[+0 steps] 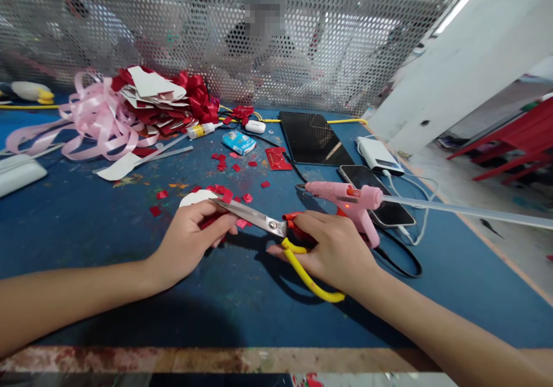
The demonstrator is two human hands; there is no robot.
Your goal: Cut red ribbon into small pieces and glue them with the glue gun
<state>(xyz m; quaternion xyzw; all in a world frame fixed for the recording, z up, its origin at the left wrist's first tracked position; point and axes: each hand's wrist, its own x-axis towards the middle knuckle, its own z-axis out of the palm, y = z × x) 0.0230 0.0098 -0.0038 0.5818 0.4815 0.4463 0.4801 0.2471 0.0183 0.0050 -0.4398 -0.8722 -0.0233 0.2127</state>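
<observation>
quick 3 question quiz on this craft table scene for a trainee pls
1. True or false: the right hand grips the scissors by their yellow and red handles.
2. What does the left hand hold at the blades? A) pink ribbon B) a red and white paper piece C) a phone
3. Which tool lies just beyond the right hand, with a clear stick in its back?

Key
1. True.
2. B.
3. The pink glue gun, resting partly over a phone.
</observation>
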